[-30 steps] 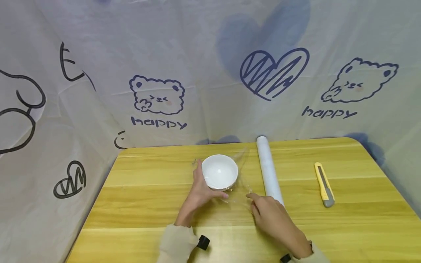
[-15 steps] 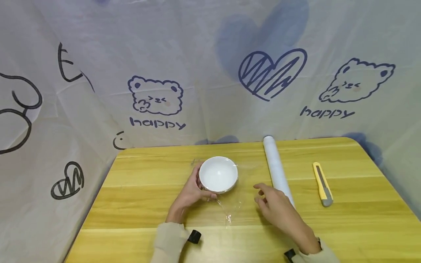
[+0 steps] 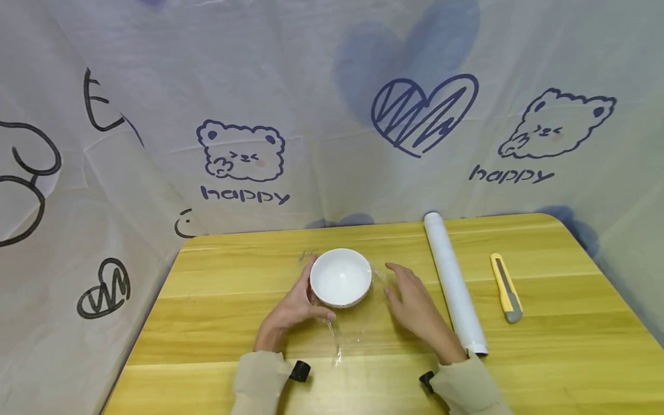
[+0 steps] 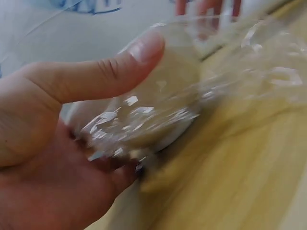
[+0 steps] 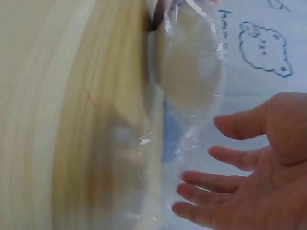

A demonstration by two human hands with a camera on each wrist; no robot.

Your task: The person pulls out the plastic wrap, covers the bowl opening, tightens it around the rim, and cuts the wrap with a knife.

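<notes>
A white bowl (image 3: 341, 278) stands near the middle of the table, with clear cling film (image 4: 144, 112) draped about its outside. My left hand (image 3: 291, 306) grips the bowl from the left, thumb at the near side and the other fingers behind. In the left wrist view, the film lies crumpled between thumb and fingers. To the right of the bowl is my right hand (image 3: 417, 308), and its fingers (image 5: 211, 182) are extended with nothing held. A loose end of film hangs toward that hand in the right wrist view. The bowl's underside is partly hidden by the left hand.
A long white roll of cling film (image 3: 455, 282) lies right of my right hand, angled toward the front. Farther right rests a yellow and grey utility knife (image 3: 506, 288). Behind the wooden table (image 3: 570, 357) hangs a printed cloth (image 3: 332, 115).
My right hand has let go of the film edge, moved right, then come back up toward the bowl. The roll has shifted right. My left hand keeps hold of the bowl.
</notes>
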